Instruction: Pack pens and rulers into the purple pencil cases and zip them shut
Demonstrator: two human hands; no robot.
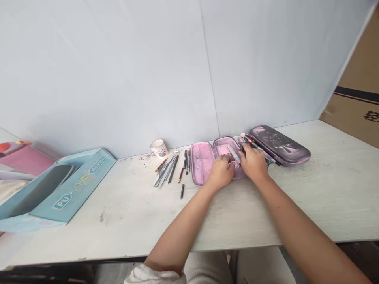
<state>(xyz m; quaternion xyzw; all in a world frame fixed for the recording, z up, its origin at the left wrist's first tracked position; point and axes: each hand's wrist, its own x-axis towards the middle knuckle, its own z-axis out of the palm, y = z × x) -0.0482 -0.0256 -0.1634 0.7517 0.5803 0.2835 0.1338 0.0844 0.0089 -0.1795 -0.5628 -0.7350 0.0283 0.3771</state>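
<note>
Pink pencil case [202,163] open, left hand [220,171] and right hand [252,163] curled inside, grips unclear.

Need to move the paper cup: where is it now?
In the head view, the paper cup sits at the table's back edge by the wall, left of the open pink pencil case and behind the loose pens.

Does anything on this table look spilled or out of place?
Dark specks, possibly pencil shavings, are scattered on the white tabletop left of the paper cup, looking spilled. A short black pen also lies apart from the other pens.
</note>
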